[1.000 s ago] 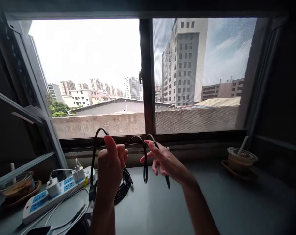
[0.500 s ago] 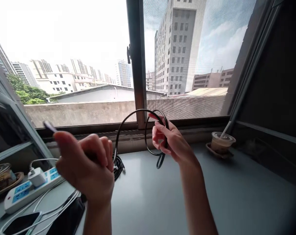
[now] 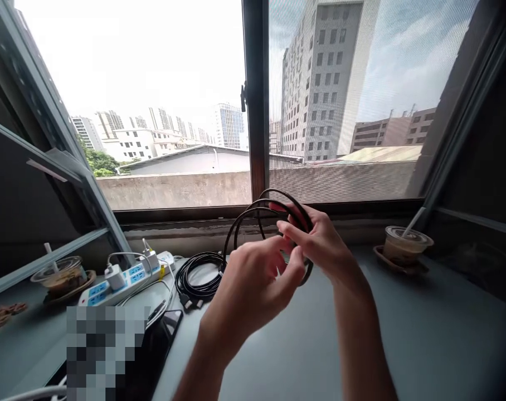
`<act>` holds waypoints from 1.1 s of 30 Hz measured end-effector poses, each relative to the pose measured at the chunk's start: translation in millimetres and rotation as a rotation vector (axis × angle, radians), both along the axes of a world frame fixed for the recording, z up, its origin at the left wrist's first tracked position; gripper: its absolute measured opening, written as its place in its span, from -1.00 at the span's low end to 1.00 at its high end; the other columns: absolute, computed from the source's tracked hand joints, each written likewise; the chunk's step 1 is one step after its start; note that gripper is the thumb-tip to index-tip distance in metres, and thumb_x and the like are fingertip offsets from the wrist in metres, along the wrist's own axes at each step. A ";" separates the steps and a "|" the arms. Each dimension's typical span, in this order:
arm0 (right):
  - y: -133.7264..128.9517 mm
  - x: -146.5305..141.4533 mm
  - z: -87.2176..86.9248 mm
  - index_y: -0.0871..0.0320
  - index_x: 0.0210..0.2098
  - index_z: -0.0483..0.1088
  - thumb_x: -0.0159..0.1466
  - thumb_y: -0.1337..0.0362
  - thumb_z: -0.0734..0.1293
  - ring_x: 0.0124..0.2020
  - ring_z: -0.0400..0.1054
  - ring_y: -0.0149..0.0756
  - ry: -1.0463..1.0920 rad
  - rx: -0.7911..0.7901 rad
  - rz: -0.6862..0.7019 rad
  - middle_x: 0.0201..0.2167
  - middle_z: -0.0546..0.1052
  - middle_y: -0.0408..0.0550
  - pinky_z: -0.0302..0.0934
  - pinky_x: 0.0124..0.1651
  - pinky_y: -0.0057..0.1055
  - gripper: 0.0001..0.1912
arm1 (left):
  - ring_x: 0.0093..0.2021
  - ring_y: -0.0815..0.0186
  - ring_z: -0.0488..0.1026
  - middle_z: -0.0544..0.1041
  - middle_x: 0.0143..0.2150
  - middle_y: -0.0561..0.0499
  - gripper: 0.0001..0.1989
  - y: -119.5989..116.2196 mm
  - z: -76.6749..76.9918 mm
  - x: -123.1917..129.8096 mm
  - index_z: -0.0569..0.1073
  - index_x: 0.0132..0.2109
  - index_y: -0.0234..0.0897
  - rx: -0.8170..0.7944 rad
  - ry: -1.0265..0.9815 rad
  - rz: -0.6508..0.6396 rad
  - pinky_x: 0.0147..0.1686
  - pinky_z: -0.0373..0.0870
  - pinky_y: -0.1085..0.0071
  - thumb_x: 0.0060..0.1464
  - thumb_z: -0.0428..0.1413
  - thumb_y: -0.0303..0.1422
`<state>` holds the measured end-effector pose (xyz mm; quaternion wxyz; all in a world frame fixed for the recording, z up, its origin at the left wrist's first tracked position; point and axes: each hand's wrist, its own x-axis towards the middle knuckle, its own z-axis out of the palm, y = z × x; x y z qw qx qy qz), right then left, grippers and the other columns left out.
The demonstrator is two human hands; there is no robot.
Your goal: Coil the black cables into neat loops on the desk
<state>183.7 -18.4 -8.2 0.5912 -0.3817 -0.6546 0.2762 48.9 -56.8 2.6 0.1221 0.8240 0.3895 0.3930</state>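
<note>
Several loops of a black cable [image 3: 304, 218] are bunched in my right hand [image 3: 326, 242], whose fingers are closed around them above the desk. My left hand [image 3: 261, 281] has come up against the right one, thumb and fingers bent together at the loops. It appears to grip the cable too, though its fingers partly hide the spot. A second coil of black cable [image 3: 198, 292] with its plugs lies on the desk, just left of and behind my left hand.
A white and blue power strip [image 3: 130, 278] with chargers and white cords stands at the left, a black tablet-like device [image 3: 159, 342] in front of it. Lidded drink cups stand at the far left [image 3: 58, 275] and right [image 3: 405, 245]. The window frame [image 3: 255, 111] rises behind the desk.
My left hand has swung right from the left side to meet my right hand. More cable loops now show in the right hand. The view has turned somewhat left.
</note>
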 end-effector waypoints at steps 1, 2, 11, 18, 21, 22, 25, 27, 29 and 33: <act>3.2 1.3 -0.6 0.18 -0.16 0.44 0.12 0.30 0.28 -0.51 0.31 -0.46 0.000 0.039 -0.057 -0.53 0.41 -0.21 0.23 -0.45 -0.54 -0.72 | -0.56 0.39 0.32 0.38 -0.56 0.11 -0.80 -0.6 1.3 -3.4 0.42 -0.38 -0.23 0.062 -0.067 0.048 -0.53 0.20 0.47 0.10 -0.01 -0.25; 6.0 2.1 -1.1 0.18 -0.18 0.45 0.11 0.33 0.28 -0.41 0.36 -0.41 -0.003 0.067 -0.103 -0.45 0.47 -0.15 0.26 -0.34 -0.51 -0.73 | -0.48 0.36 0.38 0.42 -0.51 0.10 -0.84 -0.6 2.5 -7.9 0.42 -0.30 -0.22 0.129 -0.122 0.091 -0.44 0.26 0.45 0.08 0.02 -0.25; -7.9 -3.8 6.4 0.17 -0.21 0.49 0.01 0.51 0.26 -0.47 0.37 -0.48 -0.027 0.283 -0.161 -0.38 0.54 -0.15 0.25 -0.43 -0.59 -0.64 | 0.08 0.15 0.27 0.35 0.08 -0.07 -0.38 56.4 -8.3 -32.8 0.15 0.20 -0.09 0.338 -0.089 0.166 0.05 0.18 0.13 -0.01 0.12 -0.41; 0.2 -1.4 0.1 0.12 -0.39 0.51 0.03 0.44 0.30 -0.50 0.34 -0.40 0.030 0.354 -0.147 -0.55 0.49 -0.17 0.17 -0.50 -0.53 -0.81 | -0.53 0.38 0.36 0.38 -0.60 0.05 -0.69 83.4 -12.8 -28.2 0.38 -0.59 -0.28 0.339 -0.477 0.178 -0.49 0.27 0.47 0.07 0.05 -0.30; 22.4 -3.5 -7.0 0.14 -0.39 0.50 0.04 0.37 0.30 -0.55 0.29 -0.43 0.011 0.330 -0.186 -0.58 0.45 -0.18 0.16 -0.50 -0.52 -0.84 | -0.82 0.50 0.06 0.04 -0.84 0.17 -0.50 87.2 -17.3 -32.5 0.12 -0.78 -0.24 0.111 -0.705 0.185 -0.78 -0.07 0.48 0.04 0.05 -0.25; 29.6 -4.8 -9.0 0.14 -0.31 0.49 0.05 0.33 0.31 -0.57 0.27 -0.44 -0.010 0.298 -0.220 -0.60 0.42 -0.19 0.16 -0.50 -0.51 -0.80 | -0.84 0.52 -0.02 0.00 -0.85 0.20 -0.49 88.4 -18.8 -34.0 0.07 -0.77 -0.23 0.073 -0.781 0.203 -0.80 -0.15 0.48 0.01 0.07 -0.25; 42.1 -10.1 -11.8 0.15 0.00 0.34 0.08 0.20 0.33 -0.64 0.18 -0.47 -0.055 0.193 -0.325 -0.66 0.32 -0.28 0.16 -0.48 -0.49 -0.52 | -0.81 0.56 -0.09 -0.02 -0.80 0.22 -0.53 85.2 -20.5 -36.1 0.04 -0.74 -0.24 0.044 -0.880 0.239 -0.79 -0.19 0.49 -0.06 0.11 -0.27; 40.6 -13.3 -10.8 0.17 -0.09 0.36 0.09 0.14 0.34 -0.66 0.16 -0.49 0.000 0.159 -0.261 -0.69 0.27 -0.29 0.15 -0.51 -0.50 -0.59 | -0.79 0.57 -0.08 -0.02 -0.78 0.22 -0.54 75.7 -18.9 -34.6 0.04 -0.73 -0.24 0.056 -0.872 0.233 -0.76 -0.12 0.50 -0.05 0.11 -0.29; 32.4 -13.7 -8.5 0.18 -0.46 0.37 0.11 0.09 0.33 -0.73 0.07 -0.53 0.103 0.114 -0.093 -0.75 0.19 -0.29 0.04 -0.63 -0.53 -0.75 | -0.78 0.58 -0.06 -0.02 -0.77 0.23 -0.54 64.5 -16.8 -31.6 0.05 -0.72 -0.25 0.079 -0.858 0.225 -0.73 -0.04 0.51 -0.05 0.12 -0.31; 7.2 -4.3 -1.6 0.17 -0.72 0.15 0.09 0.05 0.35 -0.81 -0.22 -0.64 0.214 -0.054 0.280 -0.84 -0.01 -0.35 -0.30 -0.76 -0.55 -0.55 | -0.83 0.56 -0.03 -0.01 -0.80 0.22 -0.52 61.2 -17.1 -28.3 0.04 -0.73 -0.24 0.059 -0.863 0.194 -0.76 -0.06 0.50 -0.02 0.11 -0.28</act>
